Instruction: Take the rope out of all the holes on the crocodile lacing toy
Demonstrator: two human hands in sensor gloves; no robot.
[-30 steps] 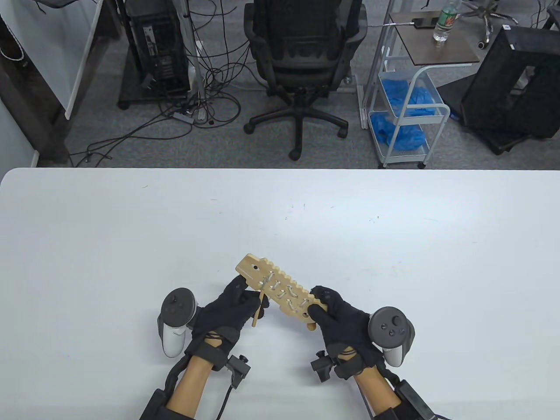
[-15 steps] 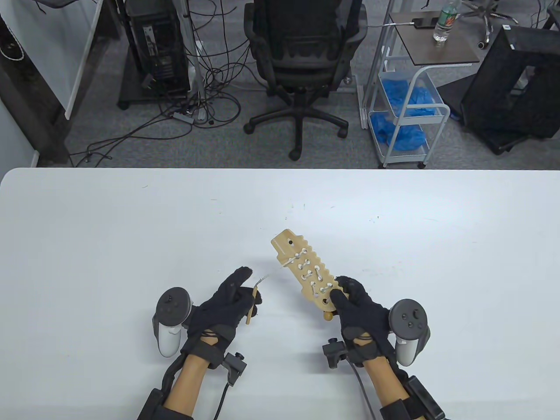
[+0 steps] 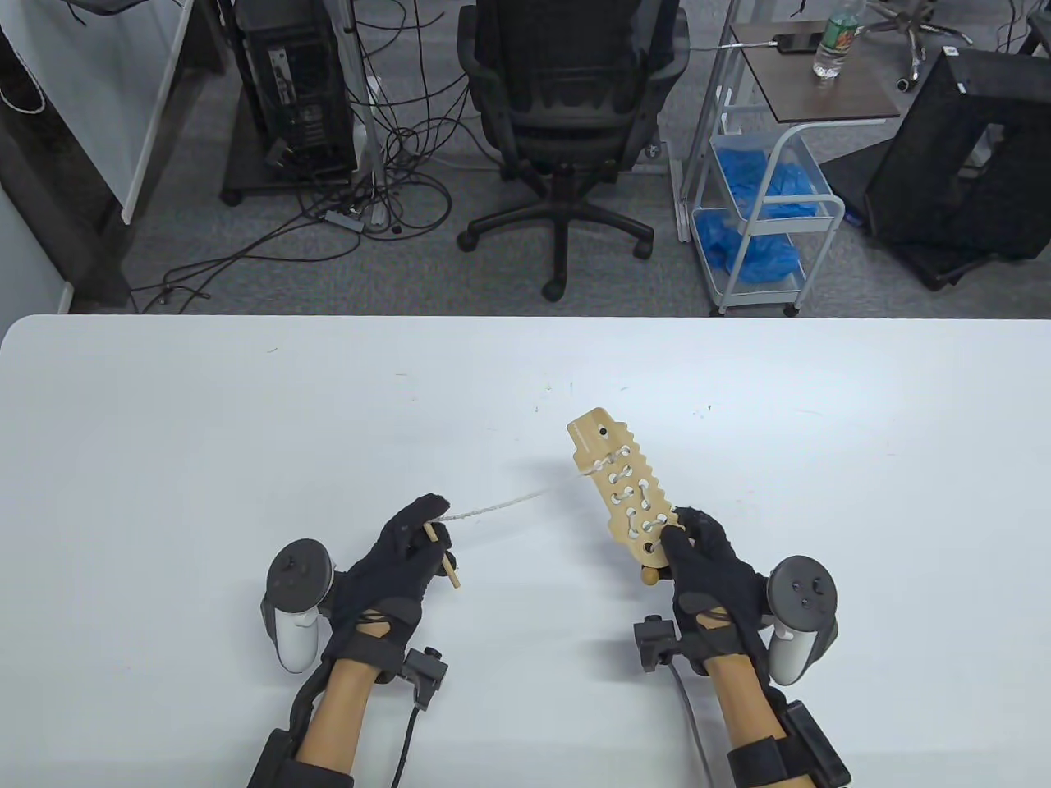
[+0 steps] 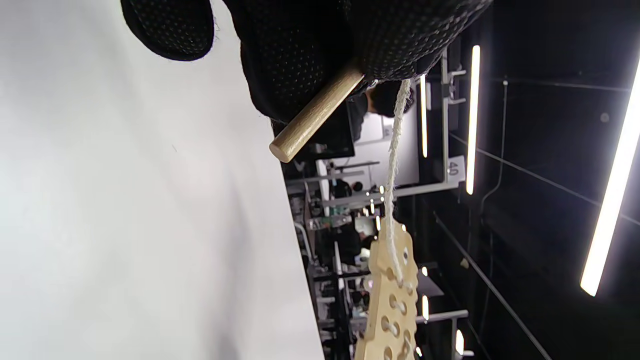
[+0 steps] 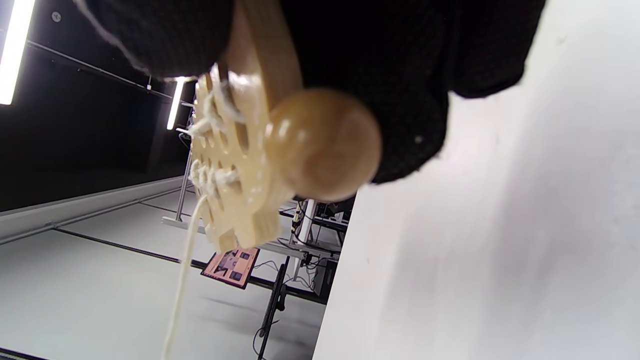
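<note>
Rope runs taut from my left hand, which pinches its wooden peg, to the toy on the right. My right hand grips the toy's near end, raised off the table, I judge to brace against the pull. Most holes look laced. The toy's underside is hidden.

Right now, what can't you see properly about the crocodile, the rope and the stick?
- Crocodile: its near end is hidden under the right hand in the table view; holes there can't be counted.
- Its underside: no view shows the rope's path there.
- Stick: its upper end is buried in the left hand; the rope joint is unseen.
- Right wrist view: the crocodile is blurred, and the wooden ball blocks it.
</note>
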